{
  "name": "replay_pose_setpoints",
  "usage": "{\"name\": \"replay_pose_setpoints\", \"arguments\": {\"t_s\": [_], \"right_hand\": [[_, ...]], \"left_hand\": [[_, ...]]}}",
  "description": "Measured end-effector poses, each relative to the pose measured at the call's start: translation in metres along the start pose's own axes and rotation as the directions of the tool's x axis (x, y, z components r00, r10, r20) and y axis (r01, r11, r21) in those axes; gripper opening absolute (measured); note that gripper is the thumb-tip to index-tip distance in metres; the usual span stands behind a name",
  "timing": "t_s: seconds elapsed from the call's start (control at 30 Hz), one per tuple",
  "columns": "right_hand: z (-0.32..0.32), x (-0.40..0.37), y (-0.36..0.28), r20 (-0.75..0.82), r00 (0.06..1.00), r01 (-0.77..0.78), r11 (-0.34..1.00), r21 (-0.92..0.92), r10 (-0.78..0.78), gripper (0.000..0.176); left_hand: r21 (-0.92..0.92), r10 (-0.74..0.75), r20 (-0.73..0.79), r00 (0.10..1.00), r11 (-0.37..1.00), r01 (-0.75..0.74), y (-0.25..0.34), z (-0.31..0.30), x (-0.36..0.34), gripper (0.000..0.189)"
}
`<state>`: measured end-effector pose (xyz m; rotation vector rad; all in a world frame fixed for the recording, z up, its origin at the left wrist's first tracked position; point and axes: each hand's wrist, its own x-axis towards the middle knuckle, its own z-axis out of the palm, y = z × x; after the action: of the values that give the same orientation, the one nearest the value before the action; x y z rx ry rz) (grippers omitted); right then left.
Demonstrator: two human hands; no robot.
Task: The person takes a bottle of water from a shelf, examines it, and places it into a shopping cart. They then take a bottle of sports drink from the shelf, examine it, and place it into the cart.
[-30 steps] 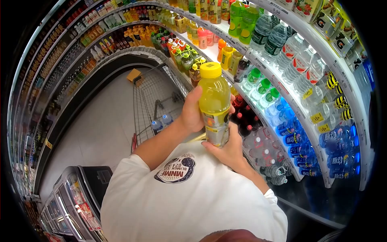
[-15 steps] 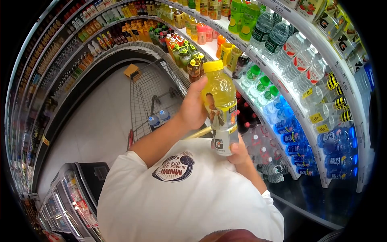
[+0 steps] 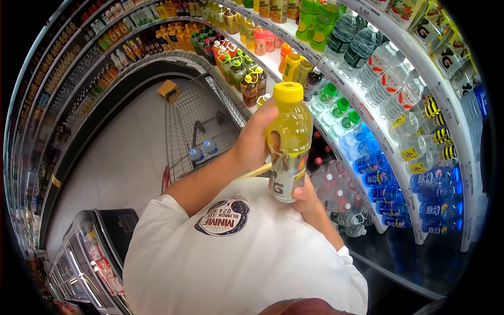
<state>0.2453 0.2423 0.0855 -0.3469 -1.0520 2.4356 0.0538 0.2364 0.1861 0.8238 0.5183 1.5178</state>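
Observation:
A yellow sports drink bottle (image 3: pixel 290 134) with a yellow cap and a Gatorade-style "G" label is held upright, slightly tilted, in front of my white shirt. My left hand (image 3: pixel 253 135) grips its upper side, thumb near the shoulder of the bottle; the other fingers are hidden behind it. Around the lower end my right hand (image 3: pixel 306 198) is closed, with the thumb by the base. The cap is on, and yellow liquid shows through the clear upper part.
A wire shopping cart (image 3: pixel 184 121) stands ahead on the left, with two blue-capped bottles (image 3: pixel 203 150) in it. Drink shelves (image 3: pixel 367 94) curve along the right and far side. A cardboard box (image 3: pixel 168 90) lies on the floor, and a dark-framed display case (image 3: pixel 89 252) is at lower left.
The bottle has turned a little in my hands and shifted slightly, its cap moving right. Both hands still hold it. The shelves and cart have slid slightly left in view.

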Motion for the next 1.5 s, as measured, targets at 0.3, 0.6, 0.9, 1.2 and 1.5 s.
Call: {"name": "replay_pose_setpoints", "arguments": {"t_s": [0.3,0.6,0.9,1.2,1.5], "right_hand": [[0.006,0.002,0.002,-0.063,0.998,0.022,0.999,-0.043,-0.025,0.091],[-0.004,0.003,0.006,0.023,1.0,0.0,1.0,0.001,0.0,0.088],[0.005,0.003,0.009,-0.038,0.999,0.01,0.998,-0.061,-0.012,0.083],[0.019,0.016,0.02,-0.094,0.99,-0.114,0.993,-0.042,0.109,0.065],[0.043,0.036,0.046,-0.117,0.964,-0.258,0.947,-0.19,0.239,0.062]], "left_hand": [[0.133,0.022,0.027,0.999,0.991,-0.025,0.001,0.0,-0.002,0.069],[0.084,0.035,0.036,0.999,0.996,-0.037,0.002,0.002,-0.007,0.069],[0.238,0.156,-0.04,0.987,0.961,-0.142,0.007,-0.015,-0.011,0.067],[-0.055,-0.02,-0.452,0.892,0.998,-0.005,0.015,-0.053,-0.019,0.034],[-0.152,-0.127,-0.688,0.714,0.988,0.03,0.012,-0.112,-0.066,0.048]]}}
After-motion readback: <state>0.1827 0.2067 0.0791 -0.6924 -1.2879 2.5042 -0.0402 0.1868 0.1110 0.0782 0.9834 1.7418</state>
